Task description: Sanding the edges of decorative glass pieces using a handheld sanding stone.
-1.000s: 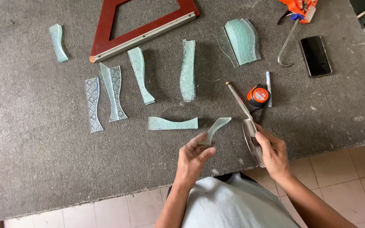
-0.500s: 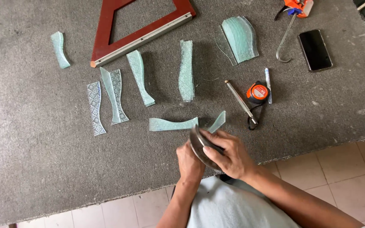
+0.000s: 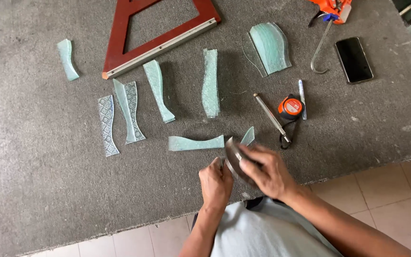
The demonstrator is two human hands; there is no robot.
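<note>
Now both hands meet near the table's [image 3: 48, 200] front edge: the left hand [image 3: 216, 184] pinches a curved glass piece [image 3: 247, 137], while the right hand [image 3: 268, 172] clamps a grey sharpening stone [image 3: 234, 158] against it.

A small curved piece of pale green patterned glass [image 3: 248, 136] sits near the front edge of the grey bench [image 3: 34, 200]. Only its pointed upper end shows, tilted up and to the right; the rest is hidden behind the fingers. A dark, flat, oval grey block [image 3: 235, 161] rests slantwise against the glass, its upper end touching the piece's lower part, partly covered from the right.
</note>
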